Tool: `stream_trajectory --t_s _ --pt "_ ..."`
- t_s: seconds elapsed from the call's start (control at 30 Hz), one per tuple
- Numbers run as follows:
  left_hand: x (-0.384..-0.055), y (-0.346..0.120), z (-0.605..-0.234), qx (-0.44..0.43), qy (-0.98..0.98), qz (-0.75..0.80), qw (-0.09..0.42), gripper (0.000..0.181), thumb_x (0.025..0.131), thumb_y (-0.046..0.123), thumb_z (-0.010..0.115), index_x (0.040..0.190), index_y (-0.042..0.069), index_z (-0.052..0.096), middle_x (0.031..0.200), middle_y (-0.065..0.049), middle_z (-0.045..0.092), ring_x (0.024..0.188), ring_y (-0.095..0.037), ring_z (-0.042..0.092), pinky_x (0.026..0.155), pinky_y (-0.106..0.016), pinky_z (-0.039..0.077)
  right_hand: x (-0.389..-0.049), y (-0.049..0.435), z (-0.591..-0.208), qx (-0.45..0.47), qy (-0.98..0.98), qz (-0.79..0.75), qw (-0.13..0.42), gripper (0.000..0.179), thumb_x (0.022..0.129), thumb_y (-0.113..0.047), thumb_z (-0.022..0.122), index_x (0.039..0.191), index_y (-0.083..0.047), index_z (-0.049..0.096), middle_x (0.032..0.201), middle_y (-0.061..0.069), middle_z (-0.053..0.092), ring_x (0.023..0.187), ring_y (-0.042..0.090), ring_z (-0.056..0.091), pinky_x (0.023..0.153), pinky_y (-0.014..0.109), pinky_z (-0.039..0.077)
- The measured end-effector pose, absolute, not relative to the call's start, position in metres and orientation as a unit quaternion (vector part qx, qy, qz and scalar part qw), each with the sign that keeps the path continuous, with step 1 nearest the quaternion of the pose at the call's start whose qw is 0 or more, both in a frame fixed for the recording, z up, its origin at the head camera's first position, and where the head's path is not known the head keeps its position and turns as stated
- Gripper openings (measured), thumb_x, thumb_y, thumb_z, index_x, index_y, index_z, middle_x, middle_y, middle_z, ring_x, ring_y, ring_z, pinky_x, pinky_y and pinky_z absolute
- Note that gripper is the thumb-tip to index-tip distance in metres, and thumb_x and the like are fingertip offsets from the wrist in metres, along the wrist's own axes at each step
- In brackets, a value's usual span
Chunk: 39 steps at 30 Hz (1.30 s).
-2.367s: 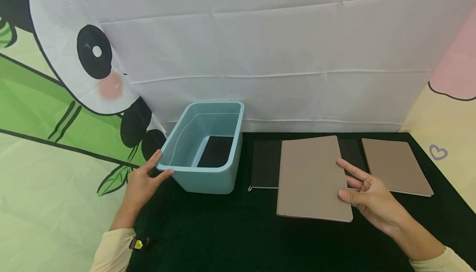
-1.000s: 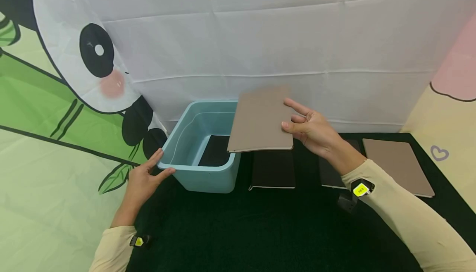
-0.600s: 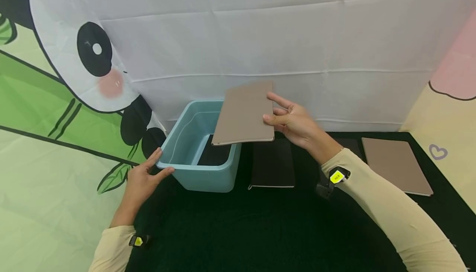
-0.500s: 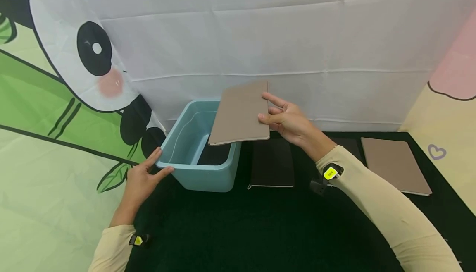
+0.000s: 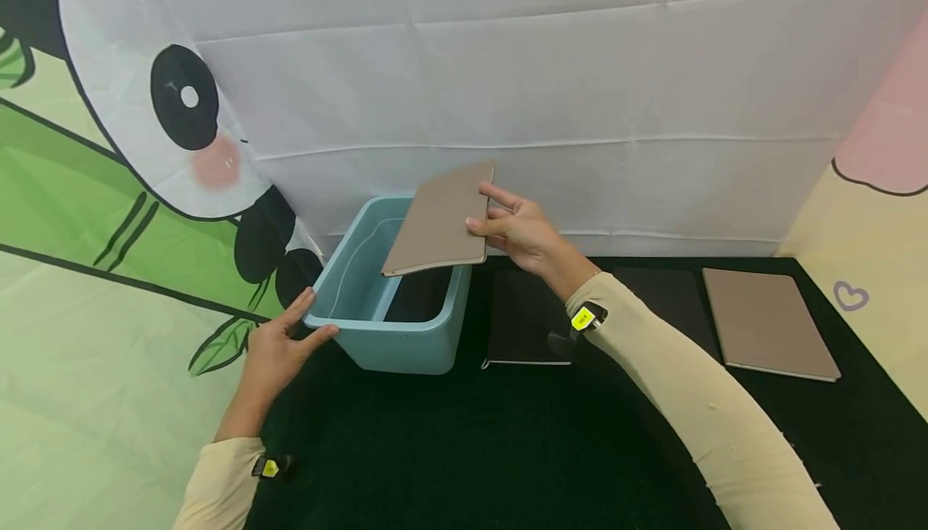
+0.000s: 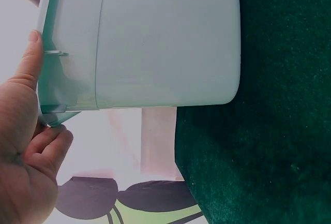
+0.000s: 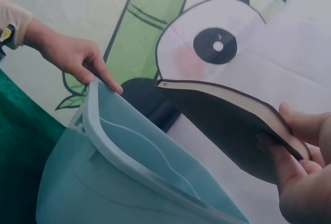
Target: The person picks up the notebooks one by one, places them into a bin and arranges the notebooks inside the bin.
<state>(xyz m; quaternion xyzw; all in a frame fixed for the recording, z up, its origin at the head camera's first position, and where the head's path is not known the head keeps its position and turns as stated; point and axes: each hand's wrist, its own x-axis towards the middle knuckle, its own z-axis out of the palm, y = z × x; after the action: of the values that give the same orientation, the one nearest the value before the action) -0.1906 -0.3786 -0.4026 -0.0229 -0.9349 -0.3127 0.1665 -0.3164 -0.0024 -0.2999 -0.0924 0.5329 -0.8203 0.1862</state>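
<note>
My right hand (image 5: 524, 232) pinches a beige notebook (image 5: 442, 220) along its right edge, thumb on top and fingers beneath. The notebook hangs tilted over the light blue plastic bin (image 5: 395, 346), covering part of its opening. Seen from the right wrist, the underside of the notebook (image 7: 222, 125) is dark and its page edges show. My left hand (image 5: 279, 365) grips the bin's near left corner; in the left wrist view the thumb (image 6: 31, 61) lies along the rim while the fingers curl around the corner. Inside the bin lies a black notebook (image 5: 419, 296).
To the bin's right, a black notebook (image 5: 529, 320) with a ribbon end lies on the dark green cloth (image 5: 464, 441). Farther right are another black notebook (image 5: 667, 300), partly behind my forearm, and a beige notebook (image 5: 770, 322). A white printed backdrop (image 5: 544, 95) rises behind.
My right hand has lifted the beige notebook from above the table and carried it left over the bin. My left hand has stayed on the bin's corner.
</note>
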Motion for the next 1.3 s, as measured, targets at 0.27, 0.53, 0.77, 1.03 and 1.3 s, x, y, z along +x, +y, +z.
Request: stream_trajectory --t_s 0.27,0.53,0.77,1.03,1.3 --pt "-0.191 -0.379 -0.402 -0.02 -0.937 -0.308 0.167 0.08 0.09 0.042 0.078 0.155 0.01 0.043 0.159 -0.012 0.041 0.137 -0.049 0.047 0.104 -0.066 0.044 -0.329 -0.027 -0.308 -0.076 0.545 -0.814 0.185 0.075 0.089 0.015 0.068 0.154 -0.018 0.048 0.158 0.019 0.043 0.09 0.015 0.072 0.088 0.029 0.06" --pt "-0.19 -0.379 -0.403 -0.02 -0.935 -0.311 0.169 0.08 0.09 0.041 0.079 0.154 0.009 0.044 0.158 -0.012 0.042 0.136 -0.049 0.047 0.104 -0.066 0.044 -0.331 -0.05 -0.314 -0.07 0.562 -0.802 0.189 0.077 0.088 0.013 0.071 0.154 -0.019 0.048 0.145 0.019 0.058 0.086 0.016 0.073 0.08 0.028 0.061" --pt "-0.192 -0.378 -0.401 -0.022 -0.935 -0.312 0.169 0.08 0.09 0.043 0.078 0.154 0.01 0.044 0.158 -0.011 0.042 0.137 -0.048 0.047 0.104 -0.065 0.044 -0.335 -0.067 -0.317 -0.053 0.563 -0.803 0.19 0.079 0.087 0.012 0.073 0.155 -0.018 0.046 0.141 0.019 0.061 0.097 0.023 0.073 0.094 0.038 0.059" --pt "-0.191 -0.379 -0.4 -0.013 -0.935 -0.317 0.159 0.082 0.09 0.044 0.077 0.156 0.011 0.041 0.16 -0.011 0.04 0.138 -0.05 0.045 0.105 -0.066 0.042 -0.342 -0.079 -0.325 -0.04 0.567 -0.8 0.192 0.081 0.087 0.014 0.073 0.157 -0.014 0.041 0.139 0.023 0.061 0.12 0.038 0.065 0.101 0.044 0.055" --pt "-0.19 -0.38 -0.403 -0.012 -0.933 -0.323 0.16 0.082 0.09 0.044 0.077 0.156 0.01 0.042 0.16 -0.011 0.039 0.138 -0.049 0.045 0.106 -0.065 0.042 -0.341 -0.086 -0.335 -0.04 0.577 -0.789 0.207 0.082 0.088 0.011 0.073 0.158 -0.014 0.04 0.14 0.024 0.06 0.12 0.039 0.065 0.102 0.045 0.054"
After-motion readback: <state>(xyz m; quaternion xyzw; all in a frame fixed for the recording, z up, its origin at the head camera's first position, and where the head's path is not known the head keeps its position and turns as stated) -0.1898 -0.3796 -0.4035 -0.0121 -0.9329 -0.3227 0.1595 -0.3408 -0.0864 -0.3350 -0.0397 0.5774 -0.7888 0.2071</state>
